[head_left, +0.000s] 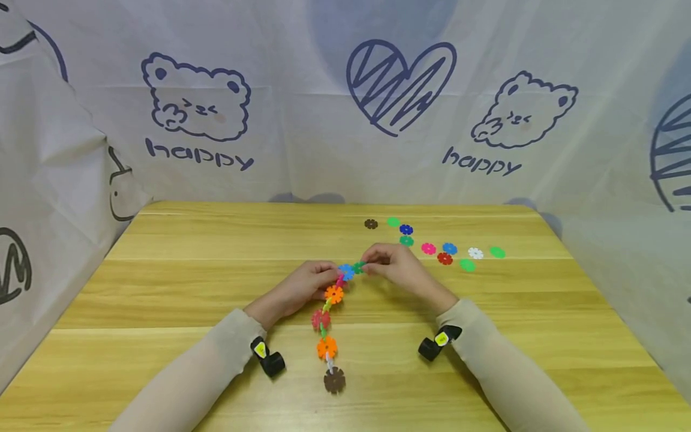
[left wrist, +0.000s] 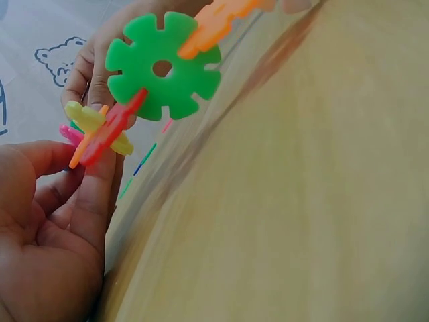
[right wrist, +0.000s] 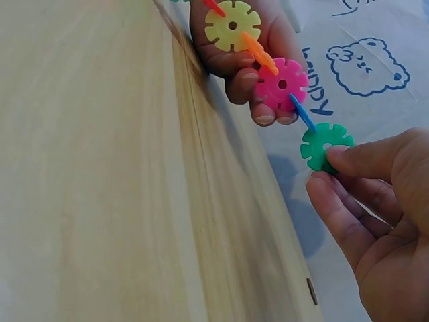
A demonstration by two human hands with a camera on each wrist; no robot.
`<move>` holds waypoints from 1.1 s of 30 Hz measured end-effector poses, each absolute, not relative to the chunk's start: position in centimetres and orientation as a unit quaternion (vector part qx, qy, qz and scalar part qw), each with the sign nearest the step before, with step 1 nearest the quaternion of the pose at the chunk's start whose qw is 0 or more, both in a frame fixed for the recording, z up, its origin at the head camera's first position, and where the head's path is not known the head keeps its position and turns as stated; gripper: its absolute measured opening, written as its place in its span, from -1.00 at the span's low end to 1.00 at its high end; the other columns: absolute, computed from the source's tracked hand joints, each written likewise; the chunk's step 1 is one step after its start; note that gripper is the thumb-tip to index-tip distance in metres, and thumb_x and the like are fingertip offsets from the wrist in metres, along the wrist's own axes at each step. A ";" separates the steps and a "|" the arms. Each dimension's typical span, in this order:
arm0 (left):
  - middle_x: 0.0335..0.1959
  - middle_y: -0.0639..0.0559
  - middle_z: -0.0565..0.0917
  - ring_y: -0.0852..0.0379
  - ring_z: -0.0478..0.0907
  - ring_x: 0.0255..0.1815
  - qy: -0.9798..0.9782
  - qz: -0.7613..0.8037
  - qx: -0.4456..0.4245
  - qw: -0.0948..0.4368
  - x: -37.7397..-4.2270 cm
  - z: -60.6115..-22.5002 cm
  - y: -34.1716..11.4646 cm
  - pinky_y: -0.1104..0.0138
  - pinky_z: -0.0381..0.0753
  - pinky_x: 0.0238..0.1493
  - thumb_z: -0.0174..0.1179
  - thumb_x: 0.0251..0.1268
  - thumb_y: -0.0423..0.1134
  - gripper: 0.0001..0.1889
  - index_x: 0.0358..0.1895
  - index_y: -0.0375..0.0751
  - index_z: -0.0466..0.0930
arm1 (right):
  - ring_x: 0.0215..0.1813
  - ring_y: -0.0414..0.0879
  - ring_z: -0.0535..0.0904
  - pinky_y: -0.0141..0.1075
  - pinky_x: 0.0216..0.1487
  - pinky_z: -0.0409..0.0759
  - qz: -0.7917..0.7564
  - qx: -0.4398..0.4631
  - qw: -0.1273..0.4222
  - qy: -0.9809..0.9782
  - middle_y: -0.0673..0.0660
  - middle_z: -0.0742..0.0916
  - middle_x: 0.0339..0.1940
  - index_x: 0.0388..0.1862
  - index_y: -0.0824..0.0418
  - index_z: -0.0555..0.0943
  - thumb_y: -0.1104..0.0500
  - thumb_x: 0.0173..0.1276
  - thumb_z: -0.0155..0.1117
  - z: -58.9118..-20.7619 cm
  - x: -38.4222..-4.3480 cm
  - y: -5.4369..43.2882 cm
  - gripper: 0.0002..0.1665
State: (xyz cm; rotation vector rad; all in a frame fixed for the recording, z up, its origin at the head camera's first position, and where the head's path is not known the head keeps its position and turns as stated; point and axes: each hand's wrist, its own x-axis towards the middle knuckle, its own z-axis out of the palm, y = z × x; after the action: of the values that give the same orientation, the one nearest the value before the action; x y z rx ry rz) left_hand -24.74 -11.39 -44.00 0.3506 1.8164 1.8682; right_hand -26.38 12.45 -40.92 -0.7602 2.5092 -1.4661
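Note:
A chain of notched plastic snowflake discs runs from a brown disc near me up to a blue disc and a green disc at its far end. Orange, red, yellow and pink discs come between, slotted into one another. My left hand holds the chain near its far end, around the pink disc and the blue one. Between thumb and index finger, my right hand pinches the green end disc, which joins the blue disc's edge. A brighter green disc hangs mid-chain in the left wrist view.
Several loose discs lie on the wooden table beyond my right hand, among them a dark brown one, a red one and a white one. A printed cloth hangs behind the table.

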 end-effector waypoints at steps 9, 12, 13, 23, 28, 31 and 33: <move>-0.13 -0.17 0.68 0.10 0.61 -0.23 0.672 0.687 0.120 0.249 -24.8 -43.9 -11.3 0.30 0.65 -0.21 0.00 0.54 -0.21 -0.70 -0.10 -0.44 0.59 | -0.23 -0.07 0.68 -0.24 -0.14 0.65 -0.490 -0.238 0.063 0.836 0.19 0.75 -0.27 -0.24 0.21 0.71 0.35 0.36 0.29 -40.9 -26.4 12.3 -0.90; -0.14 -0.15 0.69 0.11 0.62 -0.22 0.674 0.686 0.112 0.251 -24.8 -43.9 -11.3 0.33 0.65 -0.22 0.01 0.54 -0.18 -0.66 -0.05 -0.46 0.59 | -0.24 -0.08 0.68 -0.25 -0.15 0.65 -0.492 -0.239 0.057 0.835 0.17 0.75 -0.28 -0.26 0.21 0.72 0.35 0.35 0.30 -40.9 -26.3 12.3 -0.90; -0.14 -0.15 0.69 0.12 0.62 -0.22 0.674 0.686 0.110 0.253 -24.8 -43.8 -11.3 0.33 0.65 -0.22 0.01 0.54 -0.17 -0.66 -0.04 -0.46 0.59 | -0.24 -0.08 0.68 -0.26 -0.15 0.66 -0.492 -0.240 0.054 0.835 0.16 0.75 -0.28 -0.27 0.21 0.73 0.35 0.35 0.31 -40.9 -26.3 12.3 -0.90; -0.15 -0.15 0.70 0.12 0.64 -0.22 0.680 0.678 0.111 0.256 -24.8 -43.6 -11.3 0.36 0.64 -0.22 0.03 0.54 -0.14 -0.64 -0.04 -0.45 0.60 | -0.28 -0.12 0.68 -0.30 -0.20 0.66 -0.478 -0.232 0.033 0.847 0.05 0.76 -0.35 -0.31 0.24 0.75 0.38 0.31 0.33 -40.9 -26.0 12.0 -0.90; -0.05 -0.22 0.69 0.05 0.66 -0.09 0.681 0.674 0.114 0.264 -24.7 -43.4 -11.3 0.34 0.64 -0.15 0.01 0.55 -0.16 -0.65 -0.01 -0.42 0.61 | -0.32 -0.13 0.67 -0.31 -0.25 0.66 -0.472 -0.248 0.017 0.846 0.05 0.76 -0.38 -0.33 0.24 0.76 0.41 0.29 0.33 -41.3 -26.1 12.0 -0.88; 0.00 -0.24 0.68 0.02 0.65 -0.01 0.678 0.673 0.112 0.273 -24.8 -43.2 -11.3 0.33 0.64 -0.11 -0.01 0.56 -0.17 -0.65 0.03 -0.42 0.60 | -0.32 -0.11 0.67 -0.31 -0.25 0.66 -0.479 -0.254 0.011 0.840 0.07 0.76 -0.39 -0.34 0.26 0.76 0.42 0.28 0.34 -41.4 -26.1 11.9 -0.88; 0.02 -0.24 0.67 0.01 0.65 0.01 0.676 0.674 0.110 0.277 -24.7 -43.1 -11.4 0.32 0.64 -0.09 -0.03 0.57 -0.18 -0.65 0.06 -0.41 0.59 | -0.32 -0.09 0.67 -0.31 -0.26 0.66 -0.483 -0.257 0.008 0.837 0.09 0.76 -0.39 -0.35 0.27 0.76 0.42 0.27 0.34 -41.5 -26.0 11.9 -0.89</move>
State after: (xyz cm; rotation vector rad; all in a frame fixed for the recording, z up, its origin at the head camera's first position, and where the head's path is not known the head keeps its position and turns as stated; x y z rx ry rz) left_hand -24.71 -11.37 -43.11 0.2957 1.8163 1.8097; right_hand -26.01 11.90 -41.48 -0.8021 2.6158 -1.5111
